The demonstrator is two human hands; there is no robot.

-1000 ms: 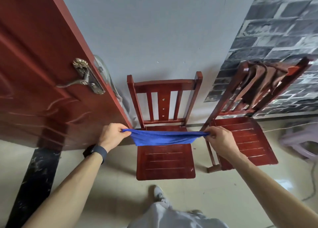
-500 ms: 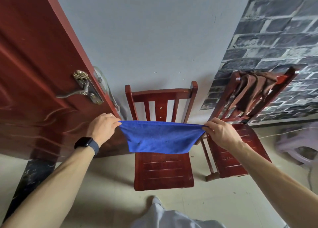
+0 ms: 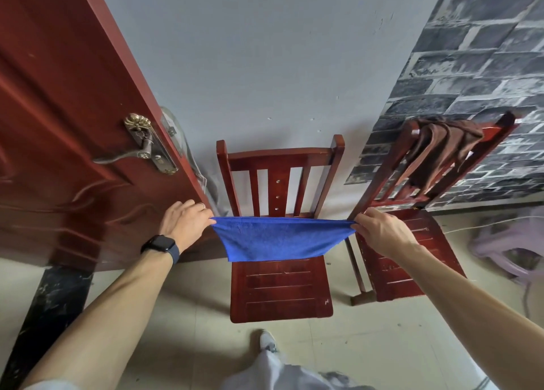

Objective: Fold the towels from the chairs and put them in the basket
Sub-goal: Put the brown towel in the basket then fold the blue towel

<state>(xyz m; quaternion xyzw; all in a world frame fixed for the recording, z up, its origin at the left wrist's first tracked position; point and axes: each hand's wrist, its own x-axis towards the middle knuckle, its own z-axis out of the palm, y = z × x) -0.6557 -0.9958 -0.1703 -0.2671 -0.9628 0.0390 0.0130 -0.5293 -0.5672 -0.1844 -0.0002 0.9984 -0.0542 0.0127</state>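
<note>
Stretching a blue towel [image 3: 276, 238] across the front of the body, the person holds it by its two upper corners. The left hand [image 3: 185, 224] pinches the left corner between thumb and fingertips, and the right hand [image 3: 379, 232] pinches the right corner the same way. Both hands are closed on cloth; neither is free. The towel hangs in the air in front of the middle wooden chair [image 3: 279, 289], over the back part of its seat, and I cannot tell whether it touches the wood. Its top edge runs nearly straight from hand to hand, and the rest sags below in a shallow pocket. It may already be doubled once, though that is hard to tell.

The coming move turns on that top edge. The towel's long axis lies left to right and roughly level, with one hand at each end and neither nearer than the other. In my judgement the next fold means bringing the two hands together so the ends meet, halving that length.

A brown towel [image 3: 438, 151] is draped over the back of the right-hand chair [image 3: 391, 283], well apart from both hands and nearer the right one. It looks untouched. No basket shows in this view, so the task seems to be in its early part.
</note>
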